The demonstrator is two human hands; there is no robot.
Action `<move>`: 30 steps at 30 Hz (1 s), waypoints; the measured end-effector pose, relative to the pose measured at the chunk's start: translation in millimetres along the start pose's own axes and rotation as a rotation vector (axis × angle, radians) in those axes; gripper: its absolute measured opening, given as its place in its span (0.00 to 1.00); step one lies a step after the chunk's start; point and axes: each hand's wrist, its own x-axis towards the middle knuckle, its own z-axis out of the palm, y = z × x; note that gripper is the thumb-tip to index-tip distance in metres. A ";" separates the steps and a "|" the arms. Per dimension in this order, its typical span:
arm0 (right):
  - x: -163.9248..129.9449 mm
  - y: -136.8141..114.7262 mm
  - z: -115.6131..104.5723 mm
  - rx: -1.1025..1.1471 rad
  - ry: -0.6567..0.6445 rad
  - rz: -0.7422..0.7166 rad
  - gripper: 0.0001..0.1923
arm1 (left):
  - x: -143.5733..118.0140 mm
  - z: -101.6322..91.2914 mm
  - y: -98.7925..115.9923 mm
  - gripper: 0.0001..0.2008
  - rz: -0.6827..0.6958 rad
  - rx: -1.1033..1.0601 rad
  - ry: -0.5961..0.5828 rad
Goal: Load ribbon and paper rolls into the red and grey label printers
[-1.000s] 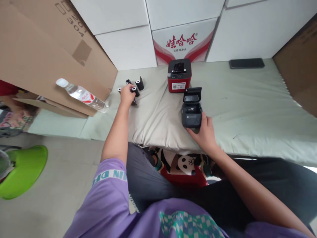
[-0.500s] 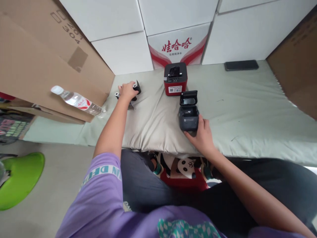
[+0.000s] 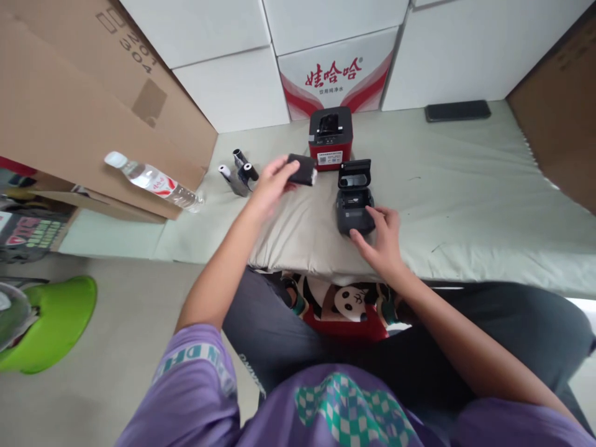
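My left hand is closed on a small black paper roll, held above the cloth left of the open printer. My right hand rests at the front right corner of a small dark label printer, thumb at its front and fingers at its right side. The printer's lid stands raised, showing an empty-looking bay. Several other rolls with black outsides and white cores stand or lean together to the left. Behind the dark printer sits a red and black printer.
A water bottle leans against a cardboard box on the left. White cartons line the back. A black phone-like slab lies at the back right, near another brown carton. The cloth-covered surface ends before my knees.
My left hand has lifted a black paper roll from the group and moved right with it. My right hand stays by the dark printer, its fingers slightly shifted.
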 end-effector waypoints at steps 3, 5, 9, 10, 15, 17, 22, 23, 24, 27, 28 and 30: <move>6.7 -17.4 -8.6 0.224 -0.040 0.068 0.27 | -47.9 38.0 -14.4 0.21 -0.176 -0.211 -0.136; 9.9 -23.0 -11.3 0.446 -0.128 0.198 0.30 | -70.9 56.7 -27.0 0.25 -0.209 -0.189 -0.221; 9.7 -25.7 -12.6 0.866 -0.240 0.515 0.30 | -95.1 78.1 -44.7 0.29 -0.174 -0.071 -0.355; 8.8 -27.0 -13.6 0.928 -0.256 0.559 0.28 | -97.5 80.8 -46.9 0.30 -0.168 -0.050 -0.392; 7.5 -38.0 -25.0 1.075 -0.211 0.681 0.21 | -101.2 86.5 -53.2 0.32 -0.126 -0.080 -0.499; 9.3 -41.5 -30.0 1.102 -0.153 0.713 0.19 | -102.4 87.4 -55.7 0.32 -0.131 -0.102 -0.528; 13.5 -44.5 -37.8 1.157 -0.100 0.731 0.18 | -105.0 87.1 -62.1 0.29 -0.165 -0.106 -0.545; 14.0 -43.7 -38.5 1.165 -0.100 0.724 0.18 | -104.8 86.3 -63.1 0.29 -0.166 -0.104 -0.536; 14.4 -42.2 -38.9 1.167 -0.099 0.714 0.18 | -104.3 85.4 -63.9 0.28 -0.164 -0.105 -0.525; 15.4 -35.3 -38.8 1.160 -0.079 0.685 0.20 | -102.3 82.6 -64.9 0.26 -0.154 -0.120 -0.510; 15.7 -32.8 -38.6 1.158 -0.070 0.676 0.21 | -101.6 81.9 -64.7 0.26 -0.149 -0.122 -0.507; 16.5 -28.8 -38.3 1.150 -0.061 0.652 0.22 | -100.5 81.0 -64.0 0.26 -0.140 -0.117 -0.503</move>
